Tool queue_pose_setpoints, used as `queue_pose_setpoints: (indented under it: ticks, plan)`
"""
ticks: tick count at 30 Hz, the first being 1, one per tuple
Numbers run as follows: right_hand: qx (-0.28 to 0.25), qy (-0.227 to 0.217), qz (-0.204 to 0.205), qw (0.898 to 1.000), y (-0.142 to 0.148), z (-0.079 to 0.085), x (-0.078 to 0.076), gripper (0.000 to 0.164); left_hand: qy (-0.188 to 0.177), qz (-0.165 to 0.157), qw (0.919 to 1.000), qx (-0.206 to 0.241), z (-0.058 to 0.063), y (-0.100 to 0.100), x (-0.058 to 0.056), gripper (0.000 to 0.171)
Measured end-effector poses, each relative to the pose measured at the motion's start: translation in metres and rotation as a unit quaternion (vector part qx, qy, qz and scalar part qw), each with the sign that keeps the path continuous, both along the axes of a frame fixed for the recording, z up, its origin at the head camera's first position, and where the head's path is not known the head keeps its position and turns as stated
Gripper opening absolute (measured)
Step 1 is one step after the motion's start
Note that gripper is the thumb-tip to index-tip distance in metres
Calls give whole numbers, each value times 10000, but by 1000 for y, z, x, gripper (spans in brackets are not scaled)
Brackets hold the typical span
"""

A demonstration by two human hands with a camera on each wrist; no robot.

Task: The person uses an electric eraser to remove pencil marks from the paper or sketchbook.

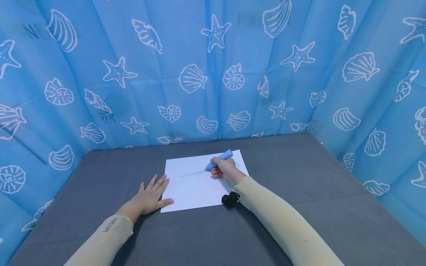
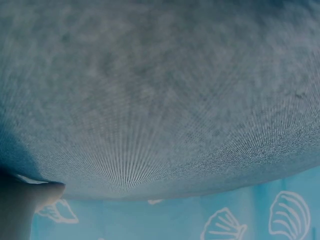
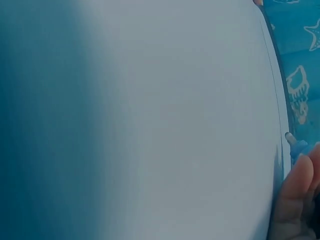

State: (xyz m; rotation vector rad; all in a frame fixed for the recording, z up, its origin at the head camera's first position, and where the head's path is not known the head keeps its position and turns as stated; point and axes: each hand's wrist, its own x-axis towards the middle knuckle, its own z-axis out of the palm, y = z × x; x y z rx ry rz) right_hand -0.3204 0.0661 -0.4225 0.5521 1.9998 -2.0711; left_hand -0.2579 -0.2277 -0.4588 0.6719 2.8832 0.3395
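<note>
A white sheet of paper (image 1: 193, 192) lies on the grey cloth-covered table. Spread flat, my left hand (image 1: 149, 196) has its fingertips and thumb on the sheet's left edge. My right hand (image 1: 228, 170) pinches a thick blue marker (image 1: 227, 154), tilted with its tip down at the paper. A thin line (image 1: 191, 174) runs leftward from the tip. In the right wrist view the marker's pale tip (image 3: 290, 138) shows beside the curled fingers (image 3: 295, 182), and the line crosses the sheet's far part. Only part of the left hand (image 2: 25, 207) enters the left wrist view.
Grey cloth (image 1: 283, 166) covers the table around the sheet. A blue curtain (image 1: 213, 103) with white shells and starfish stands behind and along both sides. A small black device (image 1: 229, 199) sits at the right wrist, over the paper's lower right edge.
</note>
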Motion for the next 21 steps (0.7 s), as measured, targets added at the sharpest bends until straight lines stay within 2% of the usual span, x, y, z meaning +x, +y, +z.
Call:
queue_pose_setpoints:
  ticks: [10,21]
  plan:
    - [44,-25,164,9999,-1,0,-1,21,-229,14,9997,-31,16,6,7,94]
    - [156,16,198,9997,-2,0,2,21,-109,-27,9999,-70,8,2,5,97]
